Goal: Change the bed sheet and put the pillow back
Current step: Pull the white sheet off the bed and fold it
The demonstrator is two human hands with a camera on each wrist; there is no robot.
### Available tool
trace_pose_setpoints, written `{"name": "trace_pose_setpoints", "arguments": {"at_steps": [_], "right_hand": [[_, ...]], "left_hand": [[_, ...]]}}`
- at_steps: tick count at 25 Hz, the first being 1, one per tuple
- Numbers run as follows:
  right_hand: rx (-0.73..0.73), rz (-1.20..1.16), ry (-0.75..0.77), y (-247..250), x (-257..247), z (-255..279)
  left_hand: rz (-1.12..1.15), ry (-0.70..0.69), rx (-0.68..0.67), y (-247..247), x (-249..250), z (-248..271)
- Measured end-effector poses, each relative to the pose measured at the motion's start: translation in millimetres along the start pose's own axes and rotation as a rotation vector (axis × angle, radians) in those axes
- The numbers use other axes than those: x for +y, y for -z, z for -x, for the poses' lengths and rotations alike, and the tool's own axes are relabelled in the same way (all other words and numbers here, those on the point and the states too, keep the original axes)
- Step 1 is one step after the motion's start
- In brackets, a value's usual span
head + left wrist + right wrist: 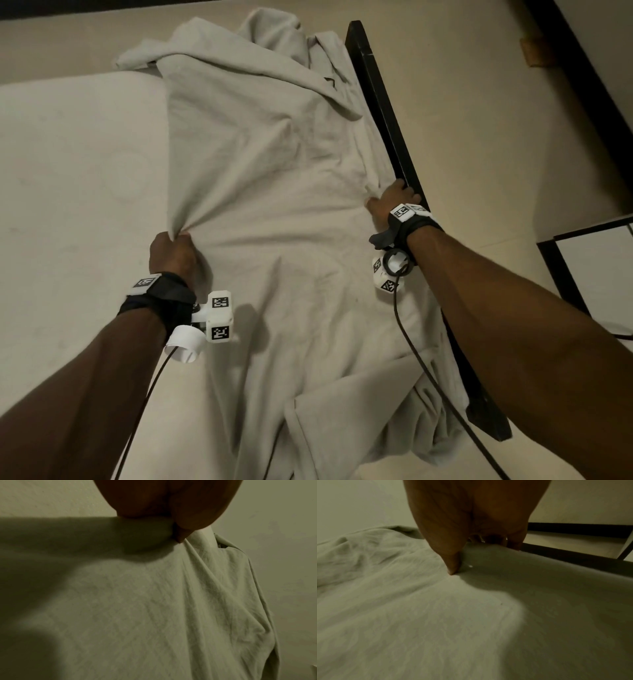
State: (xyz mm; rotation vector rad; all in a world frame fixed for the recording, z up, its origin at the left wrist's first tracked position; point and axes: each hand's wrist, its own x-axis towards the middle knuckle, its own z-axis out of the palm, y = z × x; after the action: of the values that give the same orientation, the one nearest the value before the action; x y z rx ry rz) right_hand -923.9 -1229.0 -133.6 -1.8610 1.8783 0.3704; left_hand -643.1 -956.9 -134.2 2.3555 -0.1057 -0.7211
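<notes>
Both hands gripping sheet (274,192), lengthwise along mattress (78,164)

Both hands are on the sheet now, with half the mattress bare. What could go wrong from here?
1. The left hand only pinches a small bunch of the sheet; a hard pull may slip it free.
2. The right hand presses the sheet by the dark bed frame; fabric there may snag.
3. The wrist cable trails over the sheet and could catch in the folds near its lower edge.
</notes>
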Motion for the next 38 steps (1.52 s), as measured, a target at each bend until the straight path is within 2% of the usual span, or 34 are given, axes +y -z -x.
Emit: {"name": "trace_pose_setpoints", "arguments": {"at_steps": [2,4,7,10,13,16,20,24,27,29,32,35,38], "right_hand": [[0.0,0.044,-0.007,1,3,-3],[-0.006,0.075,0.016,1,6,-7],[-0.021,-0.032,0.008,9,5,-8],[0.019,-0.039,0.03,17,5,-3],[0.046,-0.156,0.038,17,7,8],[0.013,-0.239,0.025,16,-1,21],[-0.06,-0.474,-0.069,14,-21,30],[-0.184,-0.648,-0.124,6,-31,44],[-0.208,-0.461,-0.048,-2,-26,44],[-0.217,-0.429,-0.004,-6,-24,44],[-0.195,-0.561,0.0,-5,-28,51],[-0.262,-0.65,0.024,2,-32,60],[-0.263,-0.815,-0.002,19,-40,86]], "left_hand": [[0.033,-0.02,-0.054,-1,-6,0],[0.074,0.019,-0.116,-5,-9,2],[0.081,0.086,-0.226,-9,-14,8],[0.089,0.111,-0.201,-10,-15,7],[0.128,0.166,-0.193,-10,-14,5],[0.143,0.183,-0.188,-10,-8,4],[0.186,0.198,-0.201,-6,0,10],[0.358,0.257,-0.264,-3,6,18],[0.382,0.19,-0.273,-6,7,20],[0.433,0.161,-0.241,-7,3,18],[0.571,0.19,-0.276,-1,-2,16],[0.74,0.282,-0.329,12,6,24],[0.808,0.295,-0.347,30,17,33]]}}
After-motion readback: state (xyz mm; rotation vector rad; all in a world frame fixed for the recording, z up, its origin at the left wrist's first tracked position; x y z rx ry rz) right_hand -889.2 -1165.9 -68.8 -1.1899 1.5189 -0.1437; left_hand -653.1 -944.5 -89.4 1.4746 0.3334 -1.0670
